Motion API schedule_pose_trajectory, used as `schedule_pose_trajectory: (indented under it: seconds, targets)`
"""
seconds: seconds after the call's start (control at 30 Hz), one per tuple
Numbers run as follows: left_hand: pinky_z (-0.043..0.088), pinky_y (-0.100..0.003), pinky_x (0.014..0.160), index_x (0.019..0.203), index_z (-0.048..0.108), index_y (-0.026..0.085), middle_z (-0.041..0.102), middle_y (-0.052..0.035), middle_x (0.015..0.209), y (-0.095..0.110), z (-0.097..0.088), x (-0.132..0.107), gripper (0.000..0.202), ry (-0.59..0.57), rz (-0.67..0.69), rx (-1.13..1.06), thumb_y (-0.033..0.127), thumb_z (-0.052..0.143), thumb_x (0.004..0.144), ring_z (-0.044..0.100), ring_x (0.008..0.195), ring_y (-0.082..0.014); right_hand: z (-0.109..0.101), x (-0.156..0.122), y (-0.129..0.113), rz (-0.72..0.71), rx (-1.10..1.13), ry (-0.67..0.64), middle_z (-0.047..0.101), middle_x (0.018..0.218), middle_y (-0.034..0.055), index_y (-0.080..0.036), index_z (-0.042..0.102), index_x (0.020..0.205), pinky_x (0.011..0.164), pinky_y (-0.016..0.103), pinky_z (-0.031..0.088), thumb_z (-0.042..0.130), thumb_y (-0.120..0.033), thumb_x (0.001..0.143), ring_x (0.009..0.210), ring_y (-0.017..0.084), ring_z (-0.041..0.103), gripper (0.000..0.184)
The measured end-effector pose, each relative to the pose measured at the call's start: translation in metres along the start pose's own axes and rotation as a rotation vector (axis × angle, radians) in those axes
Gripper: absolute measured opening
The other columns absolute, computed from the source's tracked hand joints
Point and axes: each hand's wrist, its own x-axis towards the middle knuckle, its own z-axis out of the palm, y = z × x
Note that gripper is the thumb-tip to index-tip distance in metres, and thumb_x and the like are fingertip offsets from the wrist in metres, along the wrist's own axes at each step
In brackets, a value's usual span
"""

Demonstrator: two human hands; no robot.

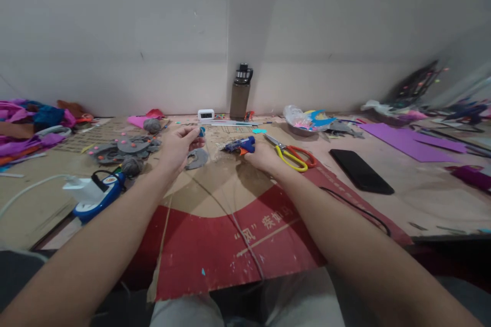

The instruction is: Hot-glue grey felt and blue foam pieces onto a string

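My left hand (179, 146) is raised a little over the cardboard mat (215, 225), its fingers pinched on a small blue piece (201, 132). Just under it lies a grey crescent-shaped felt piece (196, 159). My right hand (262, 155) is closed round a blue glue gun (241, 145), whose nozzle points left towards the blue piece. The gun's black cord (356, 208) trails off to the right along my forearm.
Yellow-and-orange scissors (292, 155) and a black phone (360, 170) lie right of my right hand. Grey felt shapes with pink dots (125, 147) and a blue-white plug block (95, 191) sit left. A dark bottle (240, 93), small white clock (206, 115), purple sheets (406, 140) stand farther back.
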Motion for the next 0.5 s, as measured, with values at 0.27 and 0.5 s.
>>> schedule_pose_trajectory:
  seconds: [0.27,0.5]
  targets:
    - [0.051,-0.021,0.058,0.073,0.064,0.012,0.065,-0.0022,0.067,-0.003,-0.003,0.002,0.025,0.012,-0.034,0.012,0.032,0.077,0.065,0.062,0.058,-0.0096,-0.001,-0.011,-0.036,0.011,0.566,0.068,0.064,0.094,0.0039,-0.02,0.047,0.111,0.058,0.029,0.05,0.05,-0.018,0.066,0.066,0.015,0.058,0.045]
    - [0.05,-0.023,0.059,0.071,0.064,0.013,0.063,-0.0017,0.063,-0.002,-0.002,0.003,0.024,0.062,-0.034,0.006,0.031,0.077,0.065,0.061,0.056,-0.0102,-0.009,-0.021,-0.051,-0.169,0.702,-0.007,0.063,0.098,0.0037,-0.021,0.049,0.104,0.056,0.026,0.048,0.05,-0.022,0.074,0.065,0.012,0.053,0.03]
